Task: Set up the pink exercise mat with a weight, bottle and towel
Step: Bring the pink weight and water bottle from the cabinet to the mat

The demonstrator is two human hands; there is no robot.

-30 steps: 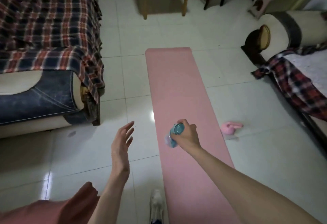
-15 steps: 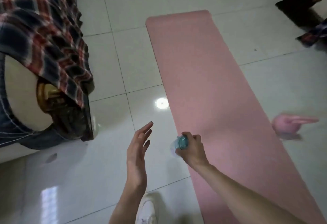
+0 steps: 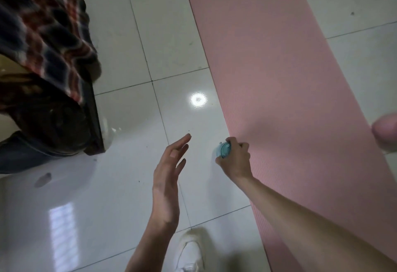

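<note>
Gripping the teal-capped clear plastic bottle, the right hand sits at the long pink foam mat's edge; left hand open, empty.

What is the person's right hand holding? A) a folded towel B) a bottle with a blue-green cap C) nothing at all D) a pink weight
B: the right hand is closed around a bottle whose blue-green cap shows past the fingers, over the white floor tiles just beside the left edge of the pink mat, while the left hand is open and empty.
</note>
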